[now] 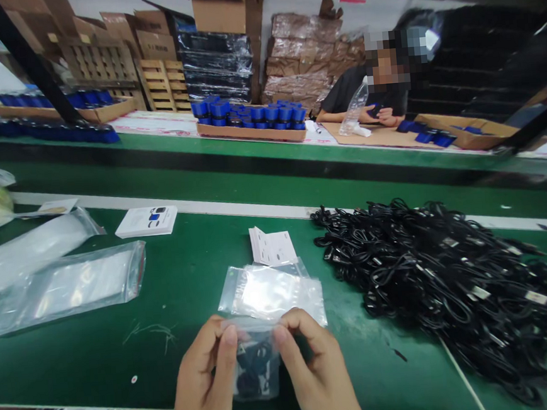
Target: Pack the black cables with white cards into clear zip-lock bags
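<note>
Between my hands, near the front edge of the green table, hangs a small clear plastic bag with a coiled black cable inside. My left hand pinches the bag's upper left corner between thumb and finger. At the upper right corner, my right hand pinches it the same way. Just beyond lies a stack of flat clear bags, shiny with reflected light. A folded white leaflet rests behind that stack. To the right spreads a big heap of black cables with metal plugs showing.
Long clear bags and a white booklet stack lie at left. Across the green table, a box of blue items stands on a bench. A co-worker sits there behind a plastic bottle. Boxes and pallets stand behind.
</note>
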A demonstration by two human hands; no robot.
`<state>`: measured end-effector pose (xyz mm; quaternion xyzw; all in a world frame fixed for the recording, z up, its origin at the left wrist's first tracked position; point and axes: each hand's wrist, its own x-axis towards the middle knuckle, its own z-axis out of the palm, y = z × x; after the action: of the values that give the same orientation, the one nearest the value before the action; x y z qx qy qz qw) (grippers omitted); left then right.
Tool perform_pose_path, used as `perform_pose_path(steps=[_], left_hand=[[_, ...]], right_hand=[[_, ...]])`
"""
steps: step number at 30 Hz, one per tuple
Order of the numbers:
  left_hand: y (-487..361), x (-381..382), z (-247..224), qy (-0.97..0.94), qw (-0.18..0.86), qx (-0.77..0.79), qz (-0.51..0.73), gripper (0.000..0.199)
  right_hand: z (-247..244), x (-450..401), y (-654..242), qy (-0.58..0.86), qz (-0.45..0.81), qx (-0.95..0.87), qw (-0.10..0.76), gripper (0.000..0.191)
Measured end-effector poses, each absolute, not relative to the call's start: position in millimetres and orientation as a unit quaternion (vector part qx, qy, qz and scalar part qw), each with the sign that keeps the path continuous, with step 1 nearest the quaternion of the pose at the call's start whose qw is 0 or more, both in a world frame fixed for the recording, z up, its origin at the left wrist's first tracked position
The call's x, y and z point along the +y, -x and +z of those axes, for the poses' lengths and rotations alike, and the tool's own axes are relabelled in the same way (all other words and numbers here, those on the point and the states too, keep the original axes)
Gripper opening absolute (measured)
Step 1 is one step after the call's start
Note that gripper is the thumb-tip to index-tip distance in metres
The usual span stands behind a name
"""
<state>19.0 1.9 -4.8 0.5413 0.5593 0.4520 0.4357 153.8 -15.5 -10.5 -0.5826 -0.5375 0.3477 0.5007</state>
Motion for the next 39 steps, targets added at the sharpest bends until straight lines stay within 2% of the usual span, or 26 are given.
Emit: perform_pose_path(steps=[5, 12, 16, 21, 24, 30, 35, 39], left_hand=[[-36, -8, -15, -0.551, 0.359, 0.594, 0.463, 0.036], [-39, -16, -26, -0.568, 0.328, 0.57, 0.496, 0.033], [-31, -10, -14, -0.556, 0.402, 0.528, 0.5, 0.031], [-19, 4, 3, -0.544, 0.569, 0.487, 0.378, 0.032], [-15, 7, 5, -0.559, 0.6, 0.463, 0.338, 0.034], [-13, 5, 2, -0.566, 0.573, 0.476, 0.354, 0.032], [-14, 2, -4, -0.623, 0.507, 0.464, 0.374, 0.027], [-15, 2, -7, -0.659, 0.465, 0.458, 0.373, 0.025]], right_hand=[[-30, -25, -132, 0.594, 0.333, -0.516, 0.519, 0.032], [-49, -38, -119, 0.617, 0.287, -0.506, 0.53, 0.024], [-30, -30, -133, 0.578, 0.338, -0.497, 0.552, 0.027], [-11, -19, -150, 0.517, 0.421, -0.478, 0.572, 0.024], [-14, -20, -151, 0.5, 0.417, -0.486, 0.583, 0.023], [-21, -22, -147, 0.491, 0.409, -0.496, 0.588, 0.022], [-18, -22, -149, 0.489, 0.388, -0.509, 0.593, 0.022], [-15, -22, -153, 0.506, 0.395, -0.543, 0.542, 0.022]])
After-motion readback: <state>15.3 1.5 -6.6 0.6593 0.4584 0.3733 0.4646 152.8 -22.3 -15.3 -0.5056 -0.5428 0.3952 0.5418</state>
